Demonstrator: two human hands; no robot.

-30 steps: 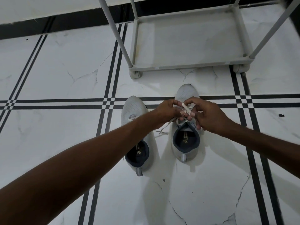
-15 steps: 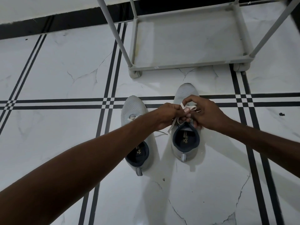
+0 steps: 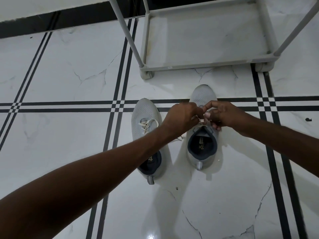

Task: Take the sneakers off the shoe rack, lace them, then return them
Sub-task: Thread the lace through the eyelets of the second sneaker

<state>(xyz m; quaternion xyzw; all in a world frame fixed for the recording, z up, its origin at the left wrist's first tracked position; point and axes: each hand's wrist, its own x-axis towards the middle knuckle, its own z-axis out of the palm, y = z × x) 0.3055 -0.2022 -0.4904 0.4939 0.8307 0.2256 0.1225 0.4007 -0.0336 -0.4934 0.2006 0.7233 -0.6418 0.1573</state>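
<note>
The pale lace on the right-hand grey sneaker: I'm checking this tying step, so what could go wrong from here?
1. The left hand and right hand pinch the pale flat lace by short lengths, so a loop could slip free.
2. The grey mesh sneaker under the hands stands loose on glossy white marble floor; pulling could slide it.
3. The left forearm crosses the other grey sneaker and could nudge it.

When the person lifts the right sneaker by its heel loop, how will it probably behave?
The right sneaker looks like thin mesh, so probably light and somewhat flexible. Its lace, pinched by both hands, is floppy and may dangle if untied. On this glossy floor, it would likely slide when pushed.
</note>
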